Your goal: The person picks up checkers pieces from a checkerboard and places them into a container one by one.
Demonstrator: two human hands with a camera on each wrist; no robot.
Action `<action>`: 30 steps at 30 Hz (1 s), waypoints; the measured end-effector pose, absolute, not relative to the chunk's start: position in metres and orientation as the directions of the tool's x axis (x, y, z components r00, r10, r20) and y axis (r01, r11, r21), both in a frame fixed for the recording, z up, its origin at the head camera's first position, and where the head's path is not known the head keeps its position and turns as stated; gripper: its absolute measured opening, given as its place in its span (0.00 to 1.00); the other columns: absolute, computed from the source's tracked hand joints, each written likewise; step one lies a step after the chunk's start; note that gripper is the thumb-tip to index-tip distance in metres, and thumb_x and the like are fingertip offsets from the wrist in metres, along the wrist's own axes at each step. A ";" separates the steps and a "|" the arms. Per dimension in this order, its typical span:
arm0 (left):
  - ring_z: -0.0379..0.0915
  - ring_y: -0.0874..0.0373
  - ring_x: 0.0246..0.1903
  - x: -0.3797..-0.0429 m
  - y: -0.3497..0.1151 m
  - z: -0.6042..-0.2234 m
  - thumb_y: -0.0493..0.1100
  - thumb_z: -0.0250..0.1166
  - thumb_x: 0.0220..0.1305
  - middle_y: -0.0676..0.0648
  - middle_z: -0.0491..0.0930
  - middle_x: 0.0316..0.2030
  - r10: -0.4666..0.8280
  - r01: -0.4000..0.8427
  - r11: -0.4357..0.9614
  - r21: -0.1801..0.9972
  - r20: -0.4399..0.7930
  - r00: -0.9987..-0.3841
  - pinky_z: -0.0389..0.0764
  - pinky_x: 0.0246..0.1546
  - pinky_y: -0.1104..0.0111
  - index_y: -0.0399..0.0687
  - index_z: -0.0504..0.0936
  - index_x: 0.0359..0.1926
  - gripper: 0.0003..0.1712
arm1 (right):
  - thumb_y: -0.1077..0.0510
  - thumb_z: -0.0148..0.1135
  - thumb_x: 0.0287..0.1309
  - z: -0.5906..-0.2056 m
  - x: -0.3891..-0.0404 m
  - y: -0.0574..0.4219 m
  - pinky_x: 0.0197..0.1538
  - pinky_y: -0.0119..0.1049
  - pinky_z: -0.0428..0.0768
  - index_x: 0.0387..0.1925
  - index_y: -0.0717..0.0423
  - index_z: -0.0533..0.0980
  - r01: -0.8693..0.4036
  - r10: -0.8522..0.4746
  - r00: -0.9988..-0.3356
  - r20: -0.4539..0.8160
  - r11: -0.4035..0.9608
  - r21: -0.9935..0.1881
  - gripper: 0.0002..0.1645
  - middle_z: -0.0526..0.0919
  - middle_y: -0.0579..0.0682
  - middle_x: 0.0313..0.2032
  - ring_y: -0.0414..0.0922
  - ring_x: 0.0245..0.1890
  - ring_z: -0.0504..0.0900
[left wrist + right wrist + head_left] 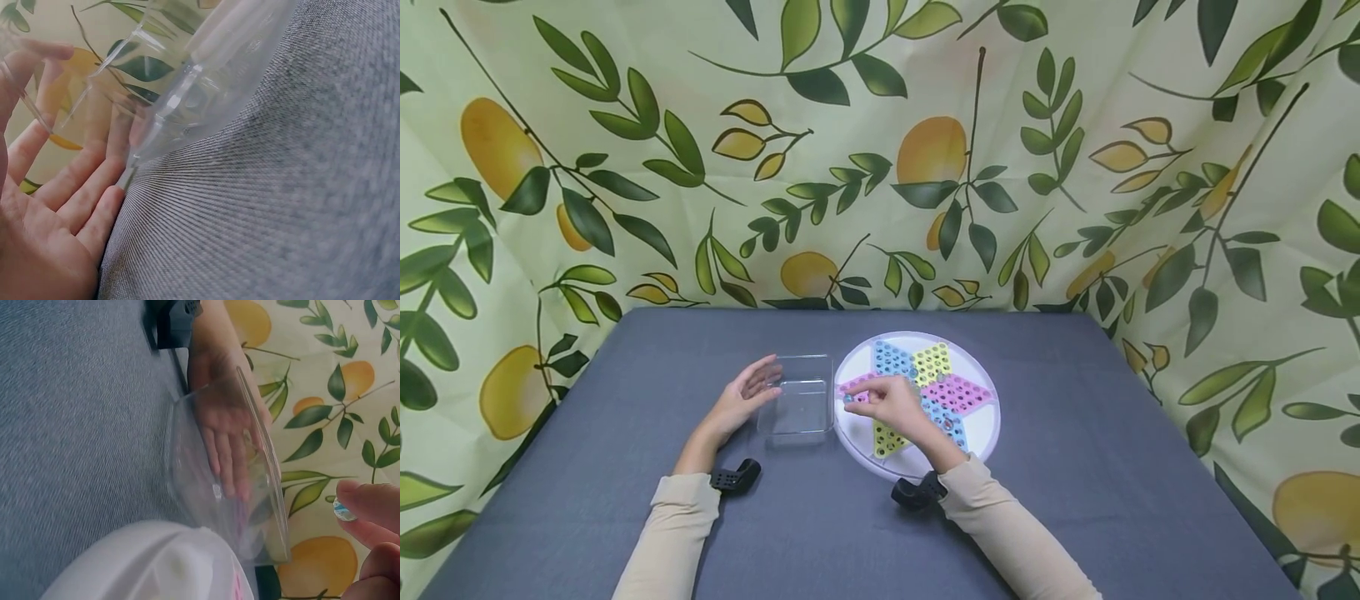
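Note:
A clear rectangular plastic box (795, 417) stands on the table just left of a round white Chinese checkers board (981, 433). My left hand (741, 402) is at the box's left side, its fingers fairly straight; through the clear wall in the right wrist view, the left hand's fingers (228, 453) show. Above the board's left edge, my right hand (891, 406) pinches a clear glass marble (344, 510) with blue in it between thumb and forefinger. Several marbles sit in the board's holes, and the right hand hides part of its middle.
A dark grey cloth covers the table (1075, 517). Behind and beside it hangs a curtain (850, 208) printed with leaves and orange fruit. Both wrists wear black camera mounts (737, 476), low over the cloth. Pink, blue and yellow star points mark the board.

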State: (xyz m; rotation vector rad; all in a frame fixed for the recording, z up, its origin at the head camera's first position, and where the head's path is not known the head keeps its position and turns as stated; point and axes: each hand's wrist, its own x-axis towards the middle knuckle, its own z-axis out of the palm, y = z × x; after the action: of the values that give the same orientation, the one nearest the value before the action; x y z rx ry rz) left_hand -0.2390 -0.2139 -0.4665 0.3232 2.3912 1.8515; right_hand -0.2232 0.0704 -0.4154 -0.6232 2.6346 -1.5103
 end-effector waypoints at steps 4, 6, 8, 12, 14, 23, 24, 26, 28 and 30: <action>0.56 0.40 0.72 -0.239 -0.215 -0.468 0.44 0.61 0.67 0.34 0.62 0.70 0.225 0.092 0.242 0.966 0.037 -0.974 0.60 0.72 0.60 0.45 0.53 0.74 0.40 | 0.61 0.72 0.49 -0.416 -0.223 0.064 0.19 0.23 0.54 0.40 0.63 0.84 -0.349 -0.392 -0.901 0.183 0.407 -0.844 0.14 0.60 0.39 0.11 0.32 0.14 0.55; 0.56 0.41 0.72 -0.240 -0.215 -0.469 0.44 0.61 0.67 0.34 0.62 0.70 0.221 0.080 0.241 0.967 0.026 -0.975 0.57 0.73 0.55 0.46 0.53 0.74 0.39 | 0.62 0.71 0.50 -0.417 -0.224 0.061 0.19 0.22 0.54 0.39 0.64 0.84 -0.359 -0.404 -0.895 0.191 0.393 -0.847 0.14 0.59 0.39 0.12 0.32 0.15 0.55; 0.56 0.42 0.72 -0.240 -0.214 -0.469 0.43 0.61 0.67 0.35 0.62 0.70 0.219 0.073 0.237 0.969 0.020 -0.975 0.55 0.73 0.53 0.46 0.54 0.74 0.39 | 0.62 0.71 0.50 -0.417 -0.224 0.059 0.20 0.22 0.55 0.39 0.64 0.84 -0.353 -0.408 -0.894 0.186 0.386 -0.852 0.13 0.60 0.39 0.11 0.31 0.14 0.55; 0.57 0.42 0.72 -0.240 -0.214 -0.470 0.44 0.62 0.66 0.35 0.63 0.70 0.218 0.070 0.237 0.969 0.017 -0.976 0.58 0.72 0.55 0.47 0.54 0.74 0.39 | 0.62 0.71 0.50 -0.418 -0.224 0.055 0.19 0.22 0.54 0.39 0.64 0.84 -0.359 -0.414 -0.891 0.187 0.391 -0.848 0.13 0.59 0.40 0.11 0.32 0.14 0.55; 0.57 0.43 0.72 -0.241 -0.214 -0.470 0.44 0.62 0.66 0.35 0.63 0.70 0.218 0.072 0.238 0.969 0.019 -0.976 0.63 0.71 0.64 0.48 0.55 0.74 0.39 | 0.62 0.71 0.50 -0.418 -0.224 0.053 0.19 0.22 0.54 0.39 0.64 0.85 -0.366 -0.418 -0.888 0.190 0.395 -0.843 0.13 0.59 0.39 0.10 0.31 0.14 0.55; 0.57 0.40 0.71 -0.241 -0.214 -0.467 0.45 0.62 0.66 0.34 0.64 0.69 0.211 0.079 0.265 0.961 0.022 -0.977 0.65 0.70 0.64 0.46 0.55 0.73 0.39 | 0.61 0.71 0.50 -0.417 -0.226 0.044 0.18 0.22 0.52 0.40 0.64 0.85 -0.390 -0.436 -0.879 0.194 0.421 -0.819 0.14 0.59 0.40 0.10 0.32 0.13 0.54; 0.57 0.40 0.71 -0.241 -0.214 -0.467 0.45 0.61 0.67 0.34 0.64 0.69 0.212 0.081 0.267 0.960 0.024 -0.977 0.63 0.71 0.58 0.46 0.55 0.73 0.39 | 0.60 0.72 0.50 -0.417 -0.226 0.043 0.18 0.22 0.52 0.39 0.64 0.85 -0.389 -0.435 -0.879 0.193 0.423 -0.818 0.14 0.59 0.40 0.10 0.32 0.13 0.54; 0.58 0.40 0.71 -0.240 -0.213 -0.467 0.44 0.61 0.67 0.34 0.64 0.69 0.208 0.080 0.259 0.963 0.025 -0.978 0.61 0.72 0.56 0.45 0.55 0.73 0.39 | 0.60 0.71 0.50 -0.418 -0.226 0.042 0.18 0.22 0.52 0.39 0.64 0.85 -0.393 -0.435 -0.879 0.195 0.429 -0.813 0.14 0.59 0.40 0.10 0.32 0.13 0.54; 0.58 0.40 0.71 -0.240 -0.213 -0.467 0.43 0.61 0.66 0.33 0.64 0.69 0.209 0.081 0.245 0.966 0.029 -0.978 0.66 0.69 0.66 0.44 0.55 0.73 0.39 | 0.61 0.71 0.50 -0.419 -0.226 0.040 0.18 0.22 0.52 0.39 0.64 0.85 -0.393 -0.435 -0.878 0.197 0.424 -0.816 0.14 0.58 0.39 0.10 0.32 0.13 0.54; 0.58 0.40 0.71 -0.239 -0.213 -0.467 0.42 0.61 0.67 0.32 0.63 0.69 0.213 0.087 0.233 0.969 0.036 -0.976 0.68 0.64 0.79 0.43 0.55 0.73 0.38 | 0.61 0.71 0.50 -0.420 -0.226 0.039 0.18 0.23 0.52 0.39 0.64 0.84 -0.388 -0.437 -0.878 0.194 0.414 -0.823 0.14 0.58 0.39 0.10 0.32 0.13 0.54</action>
State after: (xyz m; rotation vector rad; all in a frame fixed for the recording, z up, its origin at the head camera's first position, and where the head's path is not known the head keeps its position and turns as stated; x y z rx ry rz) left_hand -0.2395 -0.2132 -0.4673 0.2910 2.3835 1.8618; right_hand -0.2260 0.0389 -0.4201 -0.7584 2.5989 -1.4914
